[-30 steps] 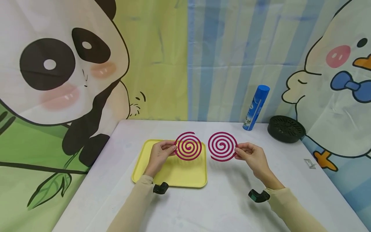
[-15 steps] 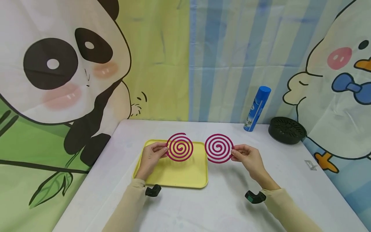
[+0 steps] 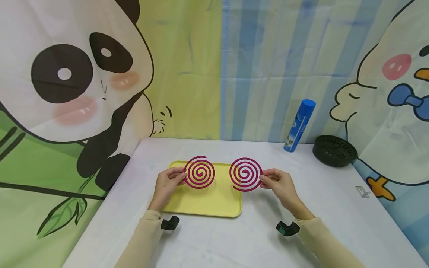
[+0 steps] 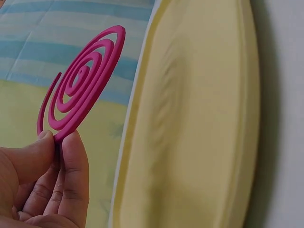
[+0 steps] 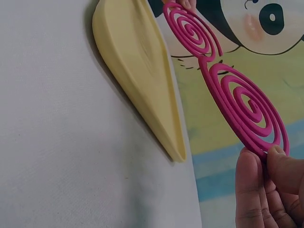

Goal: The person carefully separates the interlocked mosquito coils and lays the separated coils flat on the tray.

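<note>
My left hand (image 3: 165,186) pinches the left edge of a magenta mosquito coil (image 3: 200,174) between thumb and fingers. A second magenta mosquito coil (image 3: 245,174) is pinched at its right edge by my right hand (image 3: 281,187). Both coils face me upright, side by side with a gap between them. The left one is raised over a yellow tray (image 3: 207,208), and its shadow falls inside the tray in the left wrist view. In the head view, the right coil overlaps the tray's right rim. Thumb and fingers meet at the coil's edge (image 5: 232,126) in the right wrist view.
A blue spray can (image 3: 299,126) stands at the back right of the white table (image 3: 261,238). Beside it is a round black slotted holder (image 3: 335,150). A small flat metal piece (image 3: 362,192) lies near the right edge. Printed curtains hang behind.
Both hands have shifted left with their coils, bringing the right coil over the tray's right side in view. The head view has turned slightly left. Each grip stays the same.
</note>
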### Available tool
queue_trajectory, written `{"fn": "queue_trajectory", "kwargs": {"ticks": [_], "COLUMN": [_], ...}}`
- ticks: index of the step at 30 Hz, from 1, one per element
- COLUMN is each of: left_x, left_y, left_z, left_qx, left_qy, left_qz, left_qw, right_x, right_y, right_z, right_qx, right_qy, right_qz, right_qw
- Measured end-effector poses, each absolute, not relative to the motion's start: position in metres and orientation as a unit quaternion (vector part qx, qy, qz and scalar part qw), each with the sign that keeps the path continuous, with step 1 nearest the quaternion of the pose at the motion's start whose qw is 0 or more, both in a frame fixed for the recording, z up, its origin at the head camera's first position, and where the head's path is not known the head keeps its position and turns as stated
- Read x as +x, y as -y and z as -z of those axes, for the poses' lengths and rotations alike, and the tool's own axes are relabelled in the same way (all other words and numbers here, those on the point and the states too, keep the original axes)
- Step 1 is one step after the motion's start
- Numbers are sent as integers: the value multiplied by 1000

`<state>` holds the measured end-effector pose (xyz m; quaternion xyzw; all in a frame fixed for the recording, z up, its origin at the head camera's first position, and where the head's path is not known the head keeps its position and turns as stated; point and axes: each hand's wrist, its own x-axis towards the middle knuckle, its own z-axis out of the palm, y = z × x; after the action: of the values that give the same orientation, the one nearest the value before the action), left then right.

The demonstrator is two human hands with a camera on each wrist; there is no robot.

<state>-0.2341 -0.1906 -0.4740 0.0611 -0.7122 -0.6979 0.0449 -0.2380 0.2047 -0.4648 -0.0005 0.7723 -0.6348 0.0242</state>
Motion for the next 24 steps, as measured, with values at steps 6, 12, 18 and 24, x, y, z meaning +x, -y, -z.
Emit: {"fn": "queue_trajectory", "kwargs": {"ticks": [6, 12, 18, 24], "left_x": [-228, -226, -224, -222], "left_y": [199, 210, 219, 221], "left_z": [480, 486, 487, 487], "left_qx": [71, 86, 111, 140], "left_qy": [718, 719, 727, 739], "left_qz": [690, 689, 677, 659], "left_qw": [50, 39, 31, 21], "right_x": [-238, -235, -234, -236], "right_y": [-198, -193, -187, -180], "right_z": [468, 471, 474, 476], "right_qx": [5, 14, 7, -2], "right_qy": [-773, -772, -768, -771], "right_qz": [634, 633, 638, 635], "right_qw": [34, 44, 51, 50]}}
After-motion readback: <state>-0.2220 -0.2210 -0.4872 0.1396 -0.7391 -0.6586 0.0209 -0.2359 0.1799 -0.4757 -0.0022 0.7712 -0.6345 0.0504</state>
